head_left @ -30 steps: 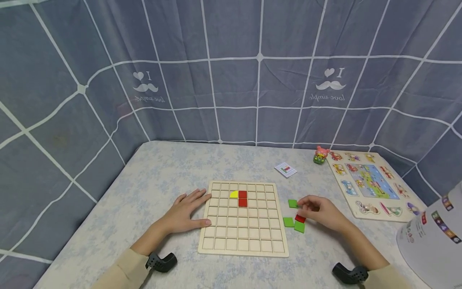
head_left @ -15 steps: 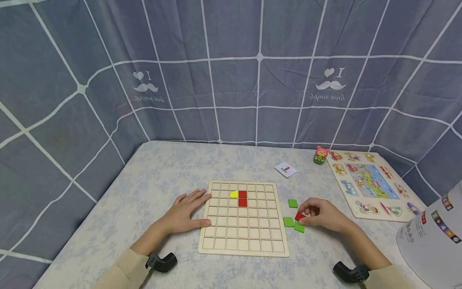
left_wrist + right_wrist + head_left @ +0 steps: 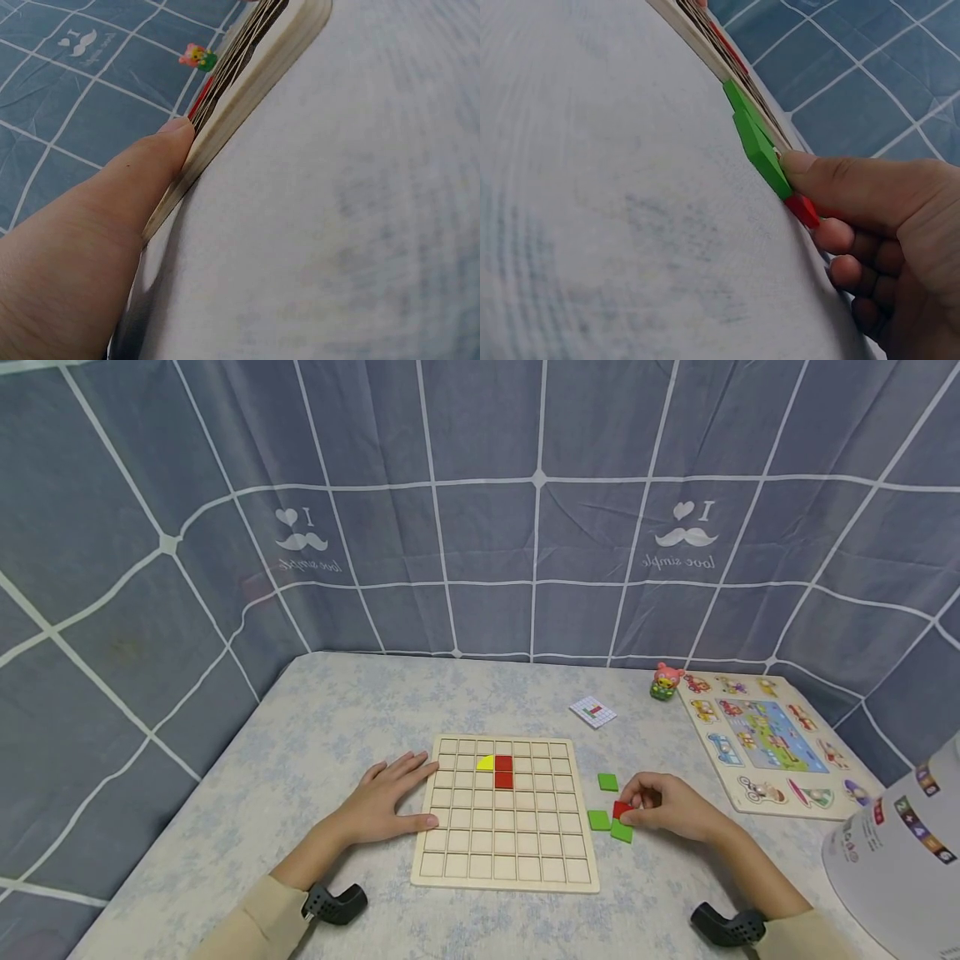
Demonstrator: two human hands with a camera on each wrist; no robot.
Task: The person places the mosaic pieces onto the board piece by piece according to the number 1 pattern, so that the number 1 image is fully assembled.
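My right hand [image 3: 667, 806] pinches a red square tile [image 3: 621, 809] between thumb and fingertips; in the right wrist view the red tile [image 3: 804, 211] shows just beyond a green tile [image 3: 760, 156]. Around it on the table lie green square tiles [image 3: 607, 782], one touching the red tile's near side. My left hand [image 3: 390, 803] lies with fingers spread, thumb and fingertips touching the left edge of a wooden grid board [image 3: 517, 843]. On that board sit two red tiles [image 3: 504, 772], one behind the other, and a yellow rounded tile [image 3: 486, 763] beside the farther one.
Behind the board lies a small pattern card [image 3: 593, 712]. A pink and green figurine [image 3: 664, 682] stands at the back right, beside a wooden picture puzzle [image 3: 772, 747]. At the right edge is a white tub [image 3: 892, 852]. A grid-patterned curtain [image 3: 480, 527] hangs behind the table.
My right hand has shifted slightly toward me, and its fingertips have closed on the red tile, which now shows more plainly. The left hand and the board stay still.
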